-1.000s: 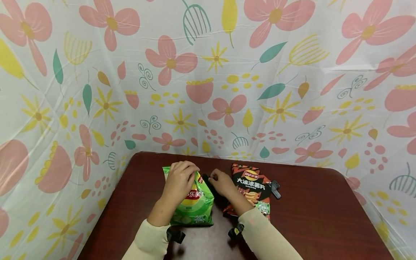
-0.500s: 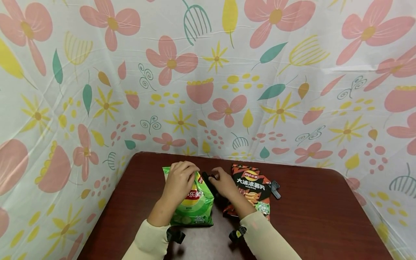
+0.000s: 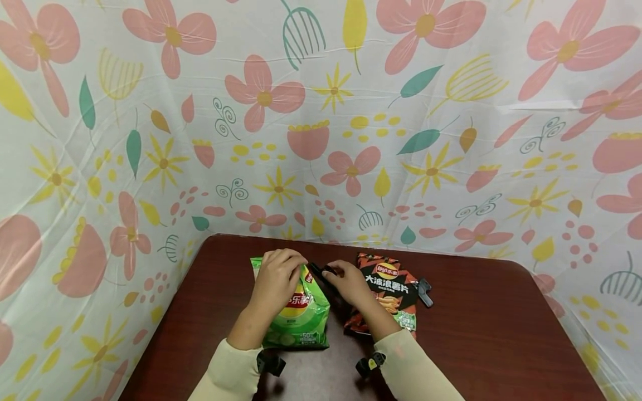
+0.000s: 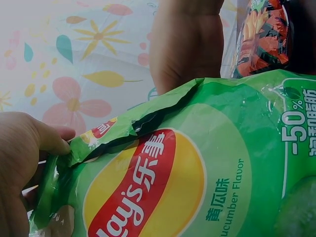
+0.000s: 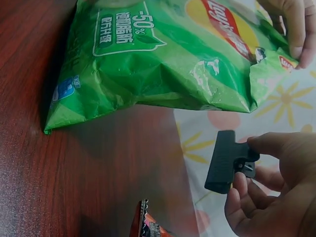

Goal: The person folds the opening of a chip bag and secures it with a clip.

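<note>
A green Lay's chip bag [image 3: 298, 323], cucumber flavor, stands propped on the table with its top edge folded over. My left hand [image 3: 276, 275] grips the folded top at its left end, thumb on the front, as the left wrist view shows. To the right of the bag, my right hand [image 3: 351, 284] pinches a black bag clip [image 5: 224, 163] by its handles. In the right wrist view the clip's wide jaws face the bag and are apart from it. Whether the jaws are parted is hard to see.
A black and red chip bag [image 3: 393, 287] lies just right of my right hand, partly behind the forearm. At its right edge is a dark grey clip [image 3: 424, 292]. The brown table [image 3: 481, 328] meets a flowered cloth [image 3: 451, 184] at the back and left.
My right hand has shifted slightly right and turned, with the black bag clip now showing more between the fingers and the green bag. My left hand stays on the bag's top.
</note>
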`<state>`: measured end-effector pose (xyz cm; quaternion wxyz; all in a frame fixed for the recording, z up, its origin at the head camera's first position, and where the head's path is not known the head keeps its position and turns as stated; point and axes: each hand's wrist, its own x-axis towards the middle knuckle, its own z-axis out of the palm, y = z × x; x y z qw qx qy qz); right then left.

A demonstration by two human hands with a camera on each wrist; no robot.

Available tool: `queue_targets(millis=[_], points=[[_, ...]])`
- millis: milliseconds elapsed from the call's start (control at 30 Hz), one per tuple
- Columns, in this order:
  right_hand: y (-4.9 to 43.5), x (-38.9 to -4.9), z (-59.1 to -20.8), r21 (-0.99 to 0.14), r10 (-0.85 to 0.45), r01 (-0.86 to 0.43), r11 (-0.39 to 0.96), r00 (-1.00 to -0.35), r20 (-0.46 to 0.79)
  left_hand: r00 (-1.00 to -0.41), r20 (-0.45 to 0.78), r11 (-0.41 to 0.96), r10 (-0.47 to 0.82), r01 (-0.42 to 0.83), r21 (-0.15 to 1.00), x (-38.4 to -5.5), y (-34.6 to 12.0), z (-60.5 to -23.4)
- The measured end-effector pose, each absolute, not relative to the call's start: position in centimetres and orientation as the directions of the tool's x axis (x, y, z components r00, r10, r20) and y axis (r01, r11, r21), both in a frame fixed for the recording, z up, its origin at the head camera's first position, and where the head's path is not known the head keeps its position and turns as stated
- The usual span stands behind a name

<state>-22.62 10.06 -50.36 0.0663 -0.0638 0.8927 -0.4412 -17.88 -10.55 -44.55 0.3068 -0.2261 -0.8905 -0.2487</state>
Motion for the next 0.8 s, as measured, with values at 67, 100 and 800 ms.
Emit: queue_targets(millis=[67, 100, 800], points=[[10.1, -22.4, -50.3, -0.802, -0.181, -0.065, 0.593, -0.982, -0.055, -0.709, 0.659, 0.772, 0.251, 0.557, 0.305, -17.8, -10.6, -44.6], [10.2, -22.3, -50.2, -0.805, -0.188, -0.072, 0.588, -0.981, -0.050, -0.708, 0.660, 0.771, 0.251, 0.559, 0.305, -17.9, -10.6, -44.6], [10.5, -21.0, -49.2, -0.889, -0.206, -0.089, 0.449, -0.978, -0.006, -0.698, 0.675, 0.775, 0.239, 0.556, 0.301, -18.0, -10.7, -44.7]])
